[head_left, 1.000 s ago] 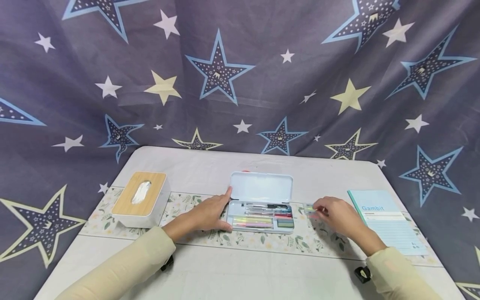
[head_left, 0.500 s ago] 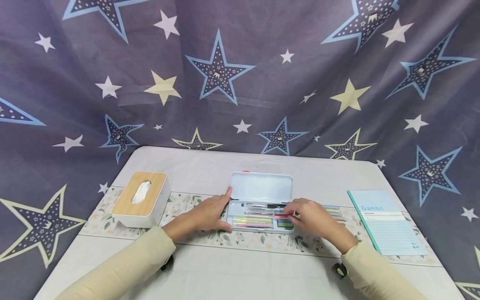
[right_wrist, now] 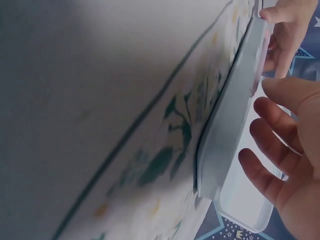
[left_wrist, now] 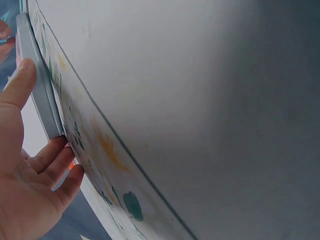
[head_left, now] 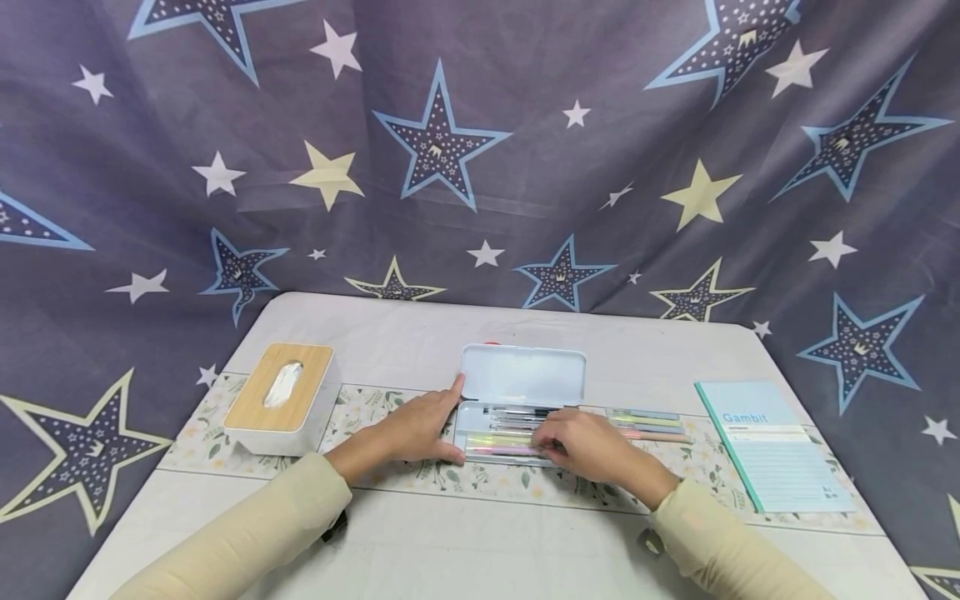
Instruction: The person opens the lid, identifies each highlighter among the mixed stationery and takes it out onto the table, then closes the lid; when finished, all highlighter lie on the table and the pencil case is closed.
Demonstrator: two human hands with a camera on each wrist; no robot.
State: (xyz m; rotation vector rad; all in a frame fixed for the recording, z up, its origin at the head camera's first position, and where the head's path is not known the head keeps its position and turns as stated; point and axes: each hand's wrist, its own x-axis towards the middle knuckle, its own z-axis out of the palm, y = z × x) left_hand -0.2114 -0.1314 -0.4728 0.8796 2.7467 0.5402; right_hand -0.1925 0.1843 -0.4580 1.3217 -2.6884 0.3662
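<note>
A light-blue pencil case lies unfolded on the table, its lid tipped back. My left hand holds its left end, thumb at the near side and the other fingers round the end. Over the right part of the tray hovers my right hand, fingers loosely bent. In the right wrist view its thumb is close to the end of a pink pen. Yellow and pink pens fill the near compartment; several dark and clear pens lie behind. The right hand hides the tray's right end.
Several loose pens lie right of the case. Farther right is a light-blue notebook marked Gambit. A tissue box with a wooden top stands at the left. Behind the table hangs a star-patterned curtain.
My right hand has moved left from the loose pens on the table to the case, then on toward the near compartment. My left hand has stayed at the case's left end.
</note>
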